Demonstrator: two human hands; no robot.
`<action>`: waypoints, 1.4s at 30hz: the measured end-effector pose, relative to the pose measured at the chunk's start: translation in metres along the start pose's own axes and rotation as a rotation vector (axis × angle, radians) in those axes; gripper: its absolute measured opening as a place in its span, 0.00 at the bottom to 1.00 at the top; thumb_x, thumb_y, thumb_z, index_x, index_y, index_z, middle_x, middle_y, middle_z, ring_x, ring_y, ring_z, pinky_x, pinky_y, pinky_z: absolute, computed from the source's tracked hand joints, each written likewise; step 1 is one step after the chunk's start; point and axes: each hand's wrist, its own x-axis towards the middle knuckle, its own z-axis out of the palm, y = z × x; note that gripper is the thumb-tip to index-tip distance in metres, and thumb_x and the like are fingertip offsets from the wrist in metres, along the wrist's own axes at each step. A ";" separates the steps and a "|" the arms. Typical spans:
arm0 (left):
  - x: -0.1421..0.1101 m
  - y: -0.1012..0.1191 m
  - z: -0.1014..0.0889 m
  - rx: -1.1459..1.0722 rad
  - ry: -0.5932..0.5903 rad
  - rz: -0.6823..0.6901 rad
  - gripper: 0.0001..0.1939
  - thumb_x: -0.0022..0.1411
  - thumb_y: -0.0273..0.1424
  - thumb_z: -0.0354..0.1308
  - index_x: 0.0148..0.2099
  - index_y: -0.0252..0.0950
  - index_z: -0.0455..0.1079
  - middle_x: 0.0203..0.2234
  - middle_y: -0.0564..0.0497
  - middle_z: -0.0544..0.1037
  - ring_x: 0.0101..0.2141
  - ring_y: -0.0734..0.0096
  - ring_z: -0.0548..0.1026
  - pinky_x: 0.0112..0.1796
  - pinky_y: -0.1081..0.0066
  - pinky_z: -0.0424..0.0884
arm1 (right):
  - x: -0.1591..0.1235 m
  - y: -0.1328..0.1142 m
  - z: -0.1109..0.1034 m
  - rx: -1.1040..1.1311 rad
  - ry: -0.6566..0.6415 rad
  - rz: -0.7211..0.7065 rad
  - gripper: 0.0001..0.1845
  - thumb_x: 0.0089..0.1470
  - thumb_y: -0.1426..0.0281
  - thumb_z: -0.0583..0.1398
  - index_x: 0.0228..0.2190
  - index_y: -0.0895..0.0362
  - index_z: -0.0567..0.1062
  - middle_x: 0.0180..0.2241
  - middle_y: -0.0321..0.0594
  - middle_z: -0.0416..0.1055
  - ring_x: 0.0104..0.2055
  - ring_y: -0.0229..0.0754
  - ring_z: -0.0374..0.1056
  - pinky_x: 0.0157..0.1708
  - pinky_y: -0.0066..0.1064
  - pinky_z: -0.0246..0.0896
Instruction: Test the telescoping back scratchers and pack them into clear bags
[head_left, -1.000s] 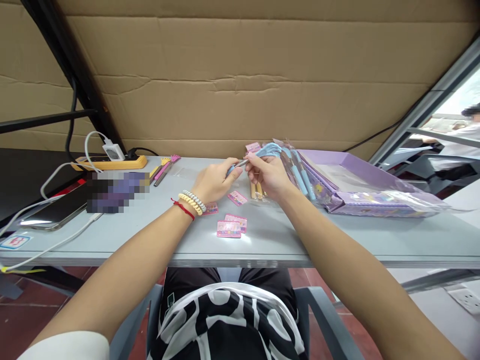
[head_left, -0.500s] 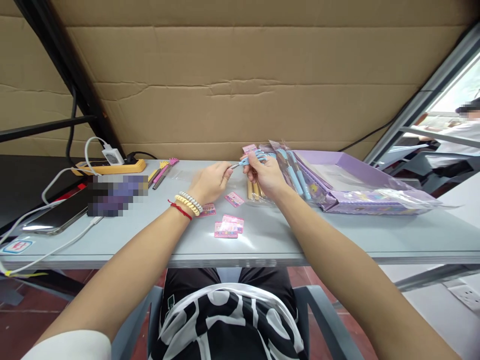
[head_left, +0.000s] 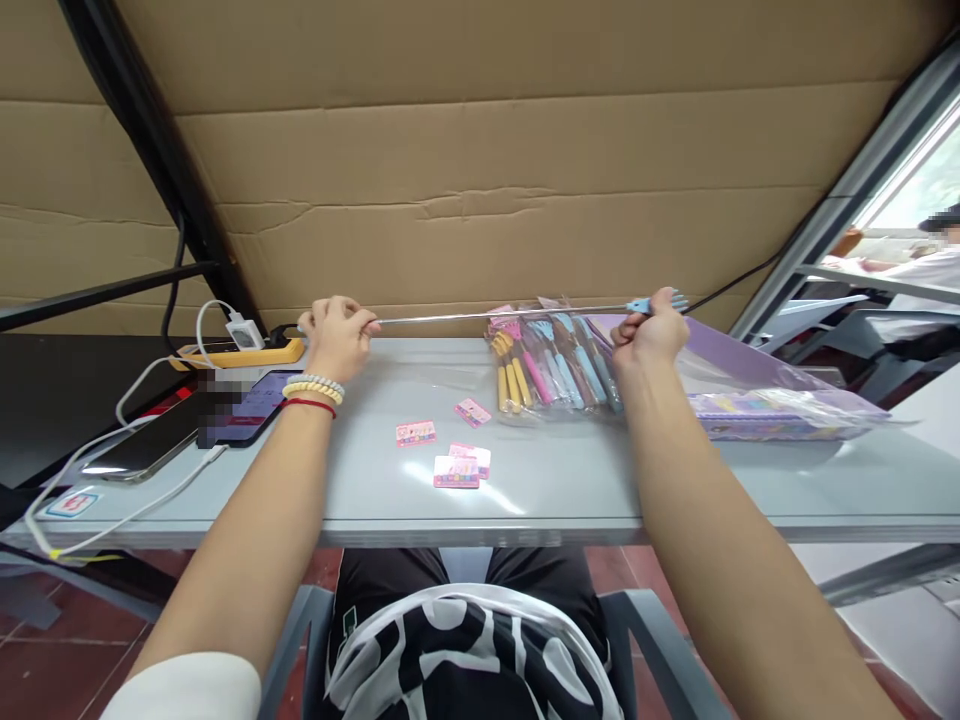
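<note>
A telescopic back scratcher (head_left: 495, 316) is drawn out long and level above the back of the table. My left hand (head_left: 337, 335) is closed around one end, which its fingers hide. At the other end, my right hand (head_left: 654, 330) grips the rod by its light-blue claw-shaped head, whose tips show past the fingers. Below the rod lie several back scratchers (head_left: 555, 370) in clear bags, with yellow, pink and blue handles. Small pink printed cards (head_left: 415, 432) are spread on the table between my forearms, two of them overlapping.
A purple box (head_left: 772, 415) with clear wrap sits on the right. Phones (head_left: 142, 440), white cables and a yellow power strip (head_left: 281, 352) occupy the left side. Cardboard (head_left: 480, 150) stands behind the grey table (head_left: 540, 490). A person is visible far right.
My hands have moved far apart, left hand leftward and right hand rightward. The back scratcher's metal rod has stretched from short to long between them.
</note>
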 end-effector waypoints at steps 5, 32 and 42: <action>-0.003 -0.036 -0.008 -0.011 0.001 -0.154 0.12 0.61 0.35 0.50 0.40 0.42 0.75 0.53 0.43 0.64 0.54 0.46 0.56 0.49 0.49 0.52 | 0.012 -0.012 -0.016 0.095 0.175 -0.013 0.23 0.63 0.62 0.51 0.18 0.56 0.58 0.12 0.27 0.48 0.14 0.27 0.42 0.16 0.26 0.32; 0.006 -0.068 -0.022 -0.091 -0.278 -0.165 0.19 0.61 0.45 0.50 0.43 0.39 0.74 0.42 0.53 0.79 0.43 0.62 0.70 0.46 0.65 0.62 | 0.023 -0.008 -0.020 -0.154 0.285 -0.140 0.06 0.56 0.74 0.50 0.28 0.53 0.60 0.18 0.27 0.58 0.14 0.30 0.54 0.17 0.26 0.42; 0.003 -0.057 -0.033 -0.231 -0.320 -0.200 0.20 0.59 0.46 0.54 0.43 0.37 0.76 0.41 0.52 0.79 0.42 0.64 0.71 0.46 0.66 0.65 | 0.021 -0.009 -0.023 -0.158 0.397 -0.093 0.13 0.60 0.66 0.49 0.23 0.53 0.56 0.16 0.26 0.54 0.14 0.30 0.53 0.17 0.27 0.41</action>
